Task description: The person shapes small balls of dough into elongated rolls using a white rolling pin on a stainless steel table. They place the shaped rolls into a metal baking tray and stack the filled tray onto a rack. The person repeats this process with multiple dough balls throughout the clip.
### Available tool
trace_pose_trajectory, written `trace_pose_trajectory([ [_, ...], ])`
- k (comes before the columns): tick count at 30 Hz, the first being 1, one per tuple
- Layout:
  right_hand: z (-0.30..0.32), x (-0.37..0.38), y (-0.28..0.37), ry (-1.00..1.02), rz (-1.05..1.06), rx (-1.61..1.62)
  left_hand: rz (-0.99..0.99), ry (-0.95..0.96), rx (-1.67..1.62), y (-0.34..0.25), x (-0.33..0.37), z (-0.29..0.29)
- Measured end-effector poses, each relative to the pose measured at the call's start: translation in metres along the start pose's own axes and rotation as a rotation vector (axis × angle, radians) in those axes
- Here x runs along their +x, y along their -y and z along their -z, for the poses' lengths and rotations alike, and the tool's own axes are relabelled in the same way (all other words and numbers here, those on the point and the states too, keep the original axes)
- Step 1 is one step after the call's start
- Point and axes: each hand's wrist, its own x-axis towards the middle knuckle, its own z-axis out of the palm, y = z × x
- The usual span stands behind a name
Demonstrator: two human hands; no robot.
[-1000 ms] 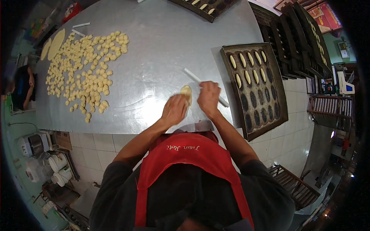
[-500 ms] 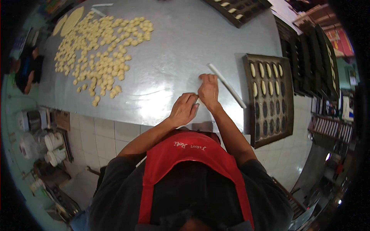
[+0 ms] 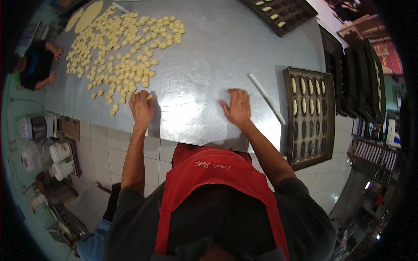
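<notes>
My left hand (image 3: pixel 142 109) is at the near edge of a spread of small pale dough balls (image 3: pixel 130 71) on the metal table. Its fingers are closed on a dough ball (image 3: pixel 150 96), a bit of which shows at the fingertips. Over the table to the right, my right hand (image 3: pixel 237 107) has its fingers stretched and its thumb apart; nothing shows in it. Just beyond it lies a thin white rod (image 3: pixel 266 99). Right of the rod stands a dark moulded tray (image 3: pixel 286 130), with long dough pieces (image 3: pixel 304 86) in its two far rows.
Another dark tray (image 3: pixel 283 30) with a few dough pieces lies at the far right. Stacked dark trays (image 3: pixel 355 82) stand beyond the table's right side. Flat dough sheets (image 3: pixel 89 16) lie far left. At the left edge, another person's hands (image 3: pixel 57 53) are near the metal table (image 3: pixel 204 56).
My left hand has moved left from beside my right hand to the dough balls and closed on one. My right hand has spread its fingers. The other person's hands have come to the table's left edge.
</notes>
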Motion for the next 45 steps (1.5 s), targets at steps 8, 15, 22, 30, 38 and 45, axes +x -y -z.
trace_pose_trajectory([
  [8, 0.055, -0.085, -0.038, 0.048, -0.038, 0.208, -0.189, 0.096, -0.503, -0.138, -0.029, -0.065],
  [15, 0.198, -0.059, -0.16, -0.516, -0.628, 0.377, -0.027, 0.119, -0.783, -0.137, -0.051, -0.081],
  [22, 0.269, -0.119, -0.345, -0.652, -0.912, -0.236, 0.268, 0.335, -0.942, -0.171, -0.046, -0.086],
  [30, 0.132, -0.067, -0.186, -0.321, -0.31, -0.016, 0.267, 0.402, -1.132, -0.266, -0.046, -0.11],
  [38, 0.053, -0.083, -0.076, -0.044, -0.145, 0.062, -0.535, 0.219, -0.168, -0.26, -0.064, -0.079],
  [45, 0.046, -0.007, -0.064, -0.109, 0.114, 0.197, -0.41, 0.099, 0.012, -0.245, 0.01, -0.117],
])
